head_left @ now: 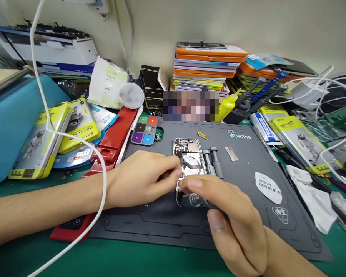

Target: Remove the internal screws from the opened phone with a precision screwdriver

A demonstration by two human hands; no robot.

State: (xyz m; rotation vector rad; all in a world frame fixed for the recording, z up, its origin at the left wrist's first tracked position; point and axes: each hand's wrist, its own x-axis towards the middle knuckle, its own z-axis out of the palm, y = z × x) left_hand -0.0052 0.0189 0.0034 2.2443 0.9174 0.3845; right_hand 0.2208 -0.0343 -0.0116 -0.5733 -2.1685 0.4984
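An opened phone [192, 159] lies on the dark grey mat [161, 221], its inner parts and a round silvery patch showing. My left hand [144, 177] is closed, with thumb and forefinger pinched at the phone's left edge; what is between those fingertips is hidden. My right hand [236, 215] is closed around a grey screwdriver [200, 200], held low over the phone's near end. Its tip cannot be made out. Two more grey screwdrivers [216, 163] lie side by side against the phone's right side.
A coloured screw tray [144, 130] lies at the mat's back left. Right of the phone are a small metal plate [232, 153] and a white card [268, 187]. Battery boxes [304, 142] flank the mat. A white cable [105, 173] hangs across my left forearm.
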